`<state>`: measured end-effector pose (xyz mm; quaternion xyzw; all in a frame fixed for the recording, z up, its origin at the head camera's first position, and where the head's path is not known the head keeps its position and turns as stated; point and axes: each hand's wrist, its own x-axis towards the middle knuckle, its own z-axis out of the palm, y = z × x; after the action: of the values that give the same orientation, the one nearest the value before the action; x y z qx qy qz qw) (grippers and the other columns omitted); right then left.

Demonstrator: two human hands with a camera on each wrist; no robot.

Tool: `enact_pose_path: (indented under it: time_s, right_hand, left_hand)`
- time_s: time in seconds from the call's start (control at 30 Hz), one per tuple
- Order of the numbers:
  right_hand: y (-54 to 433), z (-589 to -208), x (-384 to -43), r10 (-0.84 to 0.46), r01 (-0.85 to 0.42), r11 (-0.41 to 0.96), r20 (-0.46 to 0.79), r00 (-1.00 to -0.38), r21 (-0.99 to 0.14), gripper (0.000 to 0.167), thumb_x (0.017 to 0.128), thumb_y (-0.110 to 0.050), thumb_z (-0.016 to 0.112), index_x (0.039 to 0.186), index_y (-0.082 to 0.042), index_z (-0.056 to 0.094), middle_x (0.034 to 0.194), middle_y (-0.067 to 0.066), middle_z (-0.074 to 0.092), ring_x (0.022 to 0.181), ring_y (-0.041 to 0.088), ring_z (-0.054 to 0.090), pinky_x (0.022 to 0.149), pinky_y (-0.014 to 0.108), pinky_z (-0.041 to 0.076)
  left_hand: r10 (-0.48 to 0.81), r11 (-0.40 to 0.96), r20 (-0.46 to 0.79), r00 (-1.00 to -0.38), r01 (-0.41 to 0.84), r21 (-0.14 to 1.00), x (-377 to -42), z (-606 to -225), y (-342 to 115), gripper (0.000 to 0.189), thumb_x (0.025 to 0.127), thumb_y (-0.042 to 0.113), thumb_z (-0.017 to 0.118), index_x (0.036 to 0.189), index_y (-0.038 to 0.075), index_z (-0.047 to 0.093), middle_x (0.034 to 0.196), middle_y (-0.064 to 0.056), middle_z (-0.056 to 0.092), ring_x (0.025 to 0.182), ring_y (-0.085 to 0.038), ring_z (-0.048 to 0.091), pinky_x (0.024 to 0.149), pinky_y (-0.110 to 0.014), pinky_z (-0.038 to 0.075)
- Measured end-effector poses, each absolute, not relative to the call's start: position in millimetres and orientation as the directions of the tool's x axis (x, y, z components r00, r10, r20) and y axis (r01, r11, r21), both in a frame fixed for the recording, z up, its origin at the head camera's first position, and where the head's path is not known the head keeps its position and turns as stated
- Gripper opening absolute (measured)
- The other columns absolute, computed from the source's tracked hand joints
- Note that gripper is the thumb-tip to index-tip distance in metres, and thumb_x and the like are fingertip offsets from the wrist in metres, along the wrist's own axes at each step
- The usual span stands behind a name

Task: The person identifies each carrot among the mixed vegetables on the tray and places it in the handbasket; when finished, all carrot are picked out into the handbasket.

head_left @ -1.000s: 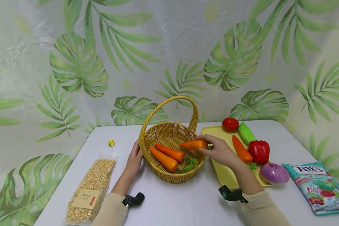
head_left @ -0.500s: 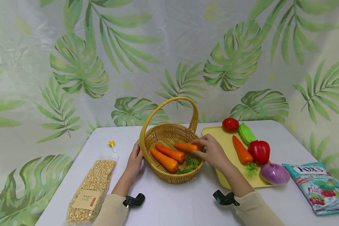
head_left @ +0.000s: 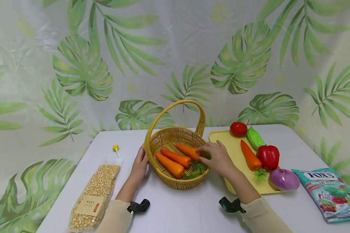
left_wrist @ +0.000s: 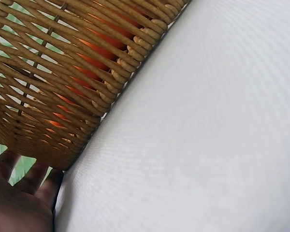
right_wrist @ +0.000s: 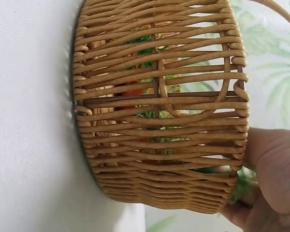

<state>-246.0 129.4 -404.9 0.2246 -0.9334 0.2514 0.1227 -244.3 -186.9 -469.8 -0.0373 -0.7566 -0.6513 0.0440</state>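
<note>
Apparently steadying basket, left hand rests extended fingers against its side — right hand has fingers parted by rear carrot, contact unclear — carrot lying inside, below fingertips.

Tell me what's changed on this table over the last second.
The tapered orange carrot held at the right rim of the round tan wicker basket has gone left and down inside, beside two other orange carrots. The right hand went left with it; whether it has let go is unclear. The left hand stays against the basket's side, and the flat yellow tray is unmoved.
</note>
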Motion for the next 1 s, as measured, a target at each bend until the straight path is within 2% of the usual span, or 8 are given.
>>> enact_pose_path:
  time_s: [0.17,0.27,0.4,0.53,0.73,1.0]
  right_hand:
    - [130,-406,-244,-0.414,-0.492,0.769,0.269,-0.87,-0.409,0.03,0.089,-0.021,0.075,0.118,-0.017,0.074,0.121,0.006,0.072,0.123,0.032,0.058,0.119,0.07,0.013]
    - [131,-405,-243,-0.426,-0.495,0.752,0.252,-0.869,-0.435,0.033,0.09,-0.021,0.073,0.123,-0.016,0.071,0.124,0.008,0.071,0.125,0.033,0.057,0.119,0.071,0.013]
    - [136,-402,-243,-0.434,-0.51,0.704,0.269,-0.86,-0.495,0.033,0.092,-0.018,0.07,0.125,-0.012,0.069,0.125,0.01,0.069,0.123,0.035,0.058,0.116,0.065,0.029]
    - [143,-397,-244,-0.417,-0.509,0.665,0.294,-0.86,-0.546,0.035,0.093,-0.016,0.069,0.128,-0.01,0.066,0.13,0.011,0.066,0.127,0.036,0.056,0.108,0.058,0.044]
    - [159,-393,-249,-0.343,-0.446,0.684,0.285,-0.895,-0.577,0.044,0.095,-0.018,0.067,0.137,-0.01,0.058,0.14,0.015,0.059,0.13,0.037,0.054,0.11,0.059,0.044]
    - [185,-389,-253,-0.309,-0.37,0.713,0.207,-0.928,-0.596,0.057,0.096,-0.024,0.065,0.147,-0.008,0.045,0.149,0.02,0.048,0.131,0.044,0.05,0.104,0.062,0.046]
  left_hand:
    - [0.002,0.149,0.123,-0.992,0.122,0.981,-244,-469,-187,0.053,0.106,0.033,0.045,0.156,0.035,0.029,0.165,0.004,0.027,0.155,-0.022,0.021,0.124,-0.052,0.026]
    - [-0.001,0.156,0.123,-0.992,0.122,0.98,-244,-468,-186,0.053,0.106,0.033,0.045,0.156,0.035,0.029,0.165,0.005,0.027,0.155,-0.022,0.021,0.124,-0.051,0.026]
    - [-0.002,0.157,0.12,-0.993,0.118,0.98,-243,-467,-185,0.052,0.105,0.036,0.045,0.155,0.038,0.029,0.164,0.007,0.028,0.155,-0.019,0.022,0.125,-0.049,0.025]
    - [0.001,0.155,0.115,-0.993,0.114,0.981,-243,-466,-186,0.052,0.105,0.036,0.045,0.154,0.039,0.029,0.164,0.008,0.028,0.155,-0.019,0.022,0.125,-0.049,0.025]
    - [0.003,0.149,0.117,-0.993,0.116,0.982,-243,-467,-186,0.051,0.106,0.034,0.045,0.155,0.038,0.029,0.164,0.007,0.028,0.154,-0.019,0.023,0.124,-0.05,0.026]
    - [0.002,0.147,0.118,-0.993,0.117,0.982,-244,-468,-186,0.051,0.106,0.034,0.044,0.155,0.037,0.029,0.164,0.007,0.028,0.154,-0.02,0.023,0.124,-0.05,0.026]
